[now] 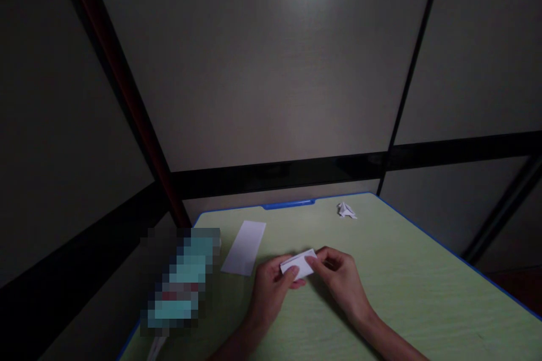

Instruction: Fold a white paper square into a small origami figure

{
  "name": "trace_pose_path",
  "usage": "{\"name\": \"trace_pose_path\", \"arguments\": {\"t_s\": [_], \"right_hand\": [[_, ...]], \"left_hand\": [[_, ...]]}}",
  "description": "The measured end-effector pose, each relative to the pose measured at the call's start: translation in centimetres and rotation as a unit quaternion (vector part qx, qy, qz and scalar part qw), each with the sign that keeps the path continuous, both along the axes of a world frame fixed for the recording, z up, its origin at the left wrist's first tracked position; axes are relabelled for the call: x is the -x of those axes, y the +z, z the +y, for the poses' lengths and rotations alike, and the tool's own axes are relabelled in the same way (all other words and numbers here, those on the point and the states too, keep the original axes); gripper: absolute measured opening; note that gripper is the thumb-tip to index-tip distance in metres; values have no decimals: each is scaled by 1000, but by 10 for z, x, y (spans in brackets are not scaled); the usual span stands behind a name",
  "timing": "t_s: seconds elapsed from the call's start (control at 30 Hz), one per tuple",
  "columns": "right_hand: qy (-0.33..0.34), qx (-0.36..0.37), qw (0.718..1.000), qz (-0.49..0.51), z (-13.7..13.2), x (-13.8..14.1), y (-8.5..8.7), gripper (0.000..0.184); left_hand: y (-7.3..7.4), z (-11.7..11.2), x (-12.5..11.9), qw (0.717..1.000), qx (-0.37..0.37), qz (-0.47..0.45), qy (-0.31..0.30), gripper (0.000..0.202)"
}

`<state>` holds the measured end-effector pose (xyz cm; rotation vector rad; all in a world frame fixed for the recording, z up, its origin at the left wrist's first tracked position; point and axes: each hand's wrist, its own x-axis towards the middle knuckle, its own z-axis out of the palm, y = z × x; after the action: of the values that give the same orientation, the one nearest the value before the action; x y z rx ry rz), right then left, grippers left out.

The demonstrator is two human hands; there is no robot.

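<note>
Between my two hands is a small folded piece of white paper [301,264], held just above the table. My left hand [271,285] grips its left end, thumb on top and fingers beneath. At the right end, my right hand [339,273] pinches the paper between thumb and curled fingers. A fold line runs along the paper's upper edge. Beyond my left hand lies a flat white paper strip [244,248]. Farther off to the right sits a small folded paper figure [346,210].
The light green table [406,293] has a blue edge and a blue handle-like piece [289,204] at the back. On its left side lies a pixelated turquoise item [182,282], with a pale cord-like piece below it. Panelled doors [275,67] rise behind the table.
</note>
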<state>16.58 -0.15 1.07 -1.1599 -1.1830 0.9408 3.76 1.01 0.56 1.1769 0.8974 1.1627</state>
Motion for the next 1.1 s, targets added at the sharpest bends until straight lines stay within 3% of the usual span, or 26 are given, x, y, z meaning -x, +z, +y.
{"name": "trace_pose_path", "arguments": {"t_s": [1.1], "right_hand": [[-32,21,999,21,-2,2,2,25]], "left_hand": [[-1,1,-1,1000,28,9,9,26]]}}
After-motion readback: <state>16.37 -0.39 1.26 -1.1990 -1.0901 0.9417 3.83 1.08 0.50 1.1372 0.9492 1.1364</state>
